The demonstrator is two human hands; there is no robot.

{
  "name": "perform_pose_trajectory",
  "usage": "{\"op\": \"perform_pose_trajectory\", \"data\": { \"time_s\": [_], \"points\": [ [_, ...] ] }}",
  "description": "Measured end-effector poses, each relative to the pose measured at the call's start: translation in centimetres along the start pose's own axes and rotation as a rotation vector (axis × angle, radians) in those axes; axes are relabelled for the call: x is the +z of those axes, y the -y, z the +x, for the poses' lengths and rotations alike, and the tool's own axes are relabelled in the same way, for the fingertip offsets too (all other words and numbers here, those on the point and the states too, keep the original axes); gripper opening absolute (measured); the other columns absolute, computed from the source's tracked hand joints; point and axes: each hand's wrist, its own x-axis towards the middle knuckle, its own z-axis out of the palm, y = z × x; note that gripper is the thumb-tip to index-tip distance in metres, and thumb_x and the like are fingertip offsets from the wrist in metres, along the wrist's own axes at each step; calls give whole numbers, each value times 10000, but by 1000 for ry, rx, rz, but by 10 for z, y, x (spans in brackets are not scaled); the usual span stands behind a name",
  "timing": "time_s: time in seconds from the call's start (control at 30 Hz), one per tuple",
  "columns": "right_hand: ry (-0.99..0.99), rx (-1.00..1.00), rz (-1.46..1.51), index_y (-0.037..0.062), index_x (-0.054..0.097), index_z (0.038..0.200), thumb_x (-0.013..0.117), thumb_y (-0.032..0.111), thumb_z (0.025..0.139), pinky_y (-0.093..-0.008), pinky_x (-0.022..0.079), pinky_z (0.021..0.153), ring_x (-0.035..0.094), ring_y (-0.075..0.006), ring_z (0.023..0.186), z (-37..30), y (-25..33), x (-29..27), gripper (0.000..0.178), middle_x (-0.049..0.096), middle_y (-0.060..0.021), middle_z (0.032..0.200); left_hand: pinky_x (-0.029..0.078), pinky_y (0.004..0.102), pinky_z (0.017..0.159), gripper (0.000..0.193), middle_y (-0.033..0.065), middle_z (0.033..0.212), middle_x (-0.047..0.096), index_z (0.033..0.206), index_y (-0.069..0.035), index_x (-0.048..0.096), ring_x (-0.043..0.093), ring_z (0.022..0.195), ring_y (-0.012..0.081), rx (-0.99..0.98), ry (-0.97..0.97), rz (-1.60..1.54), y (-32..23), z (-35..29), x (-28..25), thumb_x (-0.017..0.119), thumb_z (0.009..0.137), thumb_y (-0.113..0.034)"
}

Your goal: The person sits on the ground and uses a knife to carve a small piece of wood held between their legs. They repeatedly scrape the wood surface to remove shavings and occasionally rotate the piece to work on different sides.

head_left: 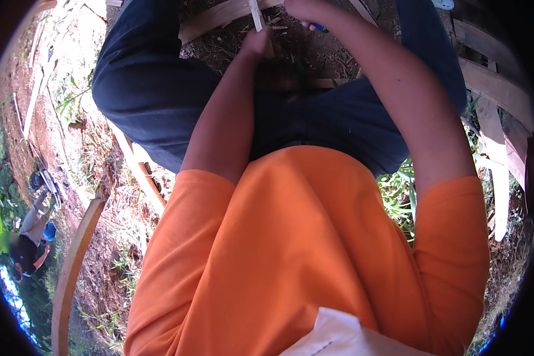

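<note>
At the top of the head view, my left hand is closed round a thin pale wooden strip, which sticks up out of the fist. My right hand is just to the right, partly cut off by the upper edge. Its fingers are curled on something with a blue handle; only a short blue end shows, so its kind cannot be made out. Behind the hands, a wider wooden board lies on dark soil strewn with chips.
My bent legs frame the work spot. Several boards lie at the right. A long wooden beam stretches along the left, over grass and reddish earth. Farther left, another person is outdoors near greenery.
</note>
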Motion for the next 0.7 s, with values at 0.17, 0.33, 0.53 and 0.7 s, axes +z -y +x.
{"op": "perform_pose_trajectory", "data": {
  "time_s": [0.17,0.33,0.53,0.7],
  "points": [
    [208,-73,-2,132,627,1267,535,188,961,-375,544,446,634,-207,499,-19,-6,-17,324,683,-116,747,615,484,641,423,216,913,628,1153,29,516,676,759,369,-37,32,-6,-5,-7,-5,593,878,-282],
    [300,-103,-98,88,672,1160,535,184,957,-380,551,452,634,-202,502,-13,-6,-4,263,676,-119,722,609,494,655,433,215,916,629,1170,22,518,679,760,384,-20,58,-53,-1,-2,-5,596,887,-296],
    [282,-126,-237,55,722,1034,560,138,912,-408,562,481,654,-243,523,-8,7,0,218,679,-148,713,607,481,646,440,207,912,632,1167,27,526,680,755,373,-23,18,-12,-2,-4,-7,596,887,-305],
    [-198,-507,-313,9,748,1020,625,131,841,-456,599,658,734,-349,707,42,-8,56,249,737,-196,827,597,505,600,420,234,836,640,1136,59,526,690,684,406,52,1,-3,5,12,-6,556,908,-292]
  ]
}}
